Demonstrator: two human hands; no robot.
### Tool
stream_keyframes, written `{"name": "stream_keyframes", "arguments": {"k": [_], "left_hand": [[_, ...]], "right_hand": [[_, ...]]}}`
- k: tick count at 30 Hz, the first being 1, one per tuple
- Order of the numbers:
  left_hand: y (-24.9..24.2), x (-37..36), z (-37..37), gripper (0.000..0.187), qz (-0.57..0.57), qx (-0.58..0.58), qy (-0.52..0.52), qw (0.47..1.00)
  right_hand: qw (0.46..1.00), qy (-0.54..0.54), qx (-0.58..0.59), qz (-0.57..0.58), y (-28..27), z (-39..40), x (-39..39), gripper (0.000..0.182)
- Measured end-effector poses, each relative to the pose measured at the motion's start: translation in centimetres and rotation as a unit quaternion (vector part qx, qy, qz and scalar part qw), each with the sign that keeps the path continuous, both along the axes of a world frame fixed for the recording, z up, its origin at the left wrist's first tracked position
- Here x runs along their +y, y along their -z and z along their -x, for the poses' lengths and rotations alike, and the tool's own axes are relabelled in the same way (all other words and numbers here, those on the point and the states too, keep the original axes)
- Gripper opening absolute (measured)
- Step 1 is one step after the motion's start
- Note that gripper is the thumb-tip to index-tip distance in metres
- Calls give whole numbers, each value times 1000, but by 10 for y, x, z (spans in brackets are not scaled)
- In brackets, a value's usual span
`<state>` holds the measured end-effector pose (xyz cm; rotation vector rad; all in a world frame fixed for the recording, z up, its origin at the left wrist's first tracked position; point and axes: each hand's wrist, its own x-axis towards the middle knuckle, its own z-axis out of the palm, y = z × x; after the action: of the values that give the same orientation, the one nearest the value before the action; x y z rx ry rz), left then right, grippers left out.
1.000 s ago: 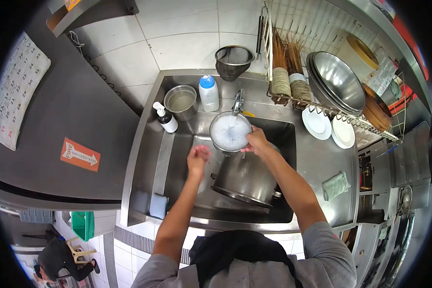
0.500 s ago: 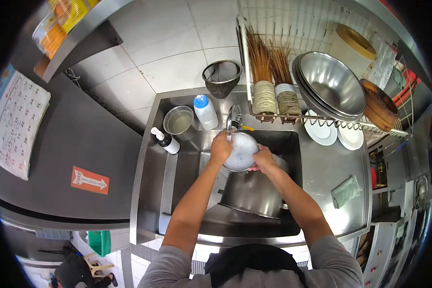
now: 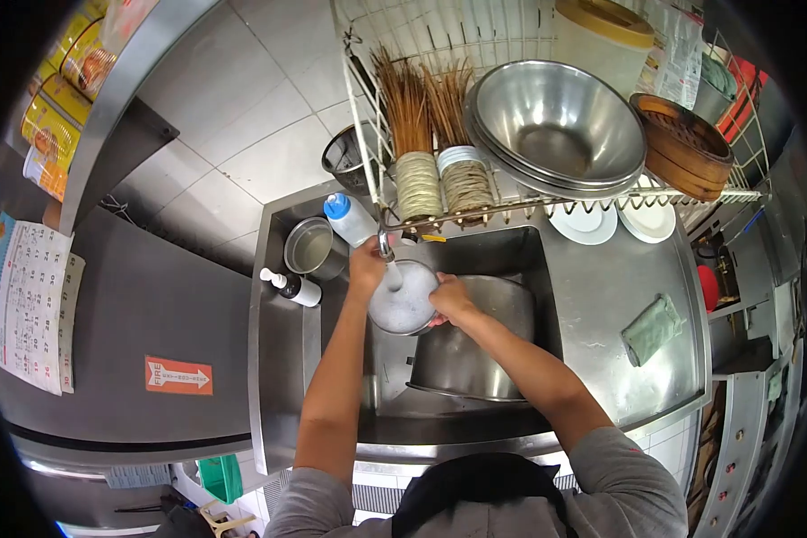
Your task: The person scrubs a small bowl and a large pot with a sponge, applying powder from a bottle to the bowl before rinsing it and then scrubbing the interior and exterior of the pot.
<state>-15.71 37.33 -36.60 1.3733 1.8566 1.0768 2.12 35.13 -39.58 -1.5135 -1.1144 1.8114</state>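
Note:
I stand over a steel sink. My right hand grips the rim of a small soapy metal bowl held under the tap. Water runs from the tap into the bowl. My left hand is up at the tap, its fingers around the handle, beside the bowl's left rim. Below the bowl, a large steel pot lies tilted in the basin.
A metal cup, a blue-capped bottle and a pump bottle stand at the sink's back left. A wire rack overhead carries chopstick bundles, big steel bowls and a bamboo steamer. A green cloth lies on the right counter.
My left hand rose from the basin to the tap, and water now runs. The bowl stays under the spout in my right hand. My head leaned forward, closer to the rack.

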Motion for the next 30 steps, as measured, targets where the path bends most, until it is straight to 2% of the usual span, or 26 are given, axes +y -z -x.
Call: {"name": "stream_keyframes", "arguments": {"k": [1,2,4,6,8,9,10,11,13,14,16,17,18,19,20,21,22,23,24,25,26,27,28,29,30], "left_hand": [[4,4,9,21,-1,-40,33,999],[9,8,15,21,0,-38,36,999],[22,19,27,19,-22,-81,126,989],[31,31,34,25,-31,-113,143,983],[32,35,30,24,28,-176,178,968],[63,48,51,30,11,-100,258,961],[75,61,58,30,16,-107,271,957],[83,76,57,36,126,-1,261,957],[93,82,38,51,215,116,261,934],[94,81,30,52,231,113,266,929],[89,78,10,55,263,109,276,918],[106,74,10,52,103,166,337,921],[118,69,10,51,-61,217,383,896],[110,57,3,53,22,296,379,877],[109,49,-6,53,21,294,380,877],[111,41,-14,54,129,440,338,822],[113,34,-17,56,232,570,280,737],[119,26,-15,56,231,568,278,740],[133,13,-7,59,155,497,230,822],[151,0,4,62,77,416,178,888],[168,-16,16,65,1,329,122,936],[191,-36,29,65,11,329,118,937],[215,-62,42,67,84,191,43,977],[230,-94,51,69,156,47,-40,986],[228,-136,47,69,179,47,-58,981]], "right_hand": [[1000,-11,-5,-2,-4,-1,-1,66],[1000,-21,-10,-5,-6,-3,-2,66],[999,-44,-11,-11,2,-4,1,66],[998,-67,-16,-12,1,-10,2,66],[999,-47,-12,14,-10,-22,-2,66],[999,-38,-16,19,-13,-28,-4,66],[999,-40,-2,23,-16,-36,-5,65],[999,-38,10,29,-14,-45,-7,64],[999,-38,5,36,-2,-60,-9,64],[998,-60,10,29,3,-71,-8,63],[1000,-8,-23,4,-29,-99,-25,61],[998,-8,-59,-19,-32,-114,-30,59],[995,-10,-94,-42,-32,-127,-35,58],[989,9,-136,-53,-28,-141,-41,55],[989,10,-138,-53,-25,-155,-50,55],[989,32,-125,-74,-22,-170,-60,54],[988,53,-112,-98,-20,-187,-68,53],[985,73,-98,-122,-18,-204,-75,53],[980,88,-128,-127,-21,-219,-84,52],[987,112,-87,-78,-22,-235,-94,53],[980,131,-113,-103,-18,-250,-105,54],[976,148,-128,-94,-15,-266,-115,52],[972,165,-143,-84,-12,-281,-126,50],[970,182,-155,-47,-22,-290,-134,49],[967,217,-128,-30,-10,-305,-145,47]]}}
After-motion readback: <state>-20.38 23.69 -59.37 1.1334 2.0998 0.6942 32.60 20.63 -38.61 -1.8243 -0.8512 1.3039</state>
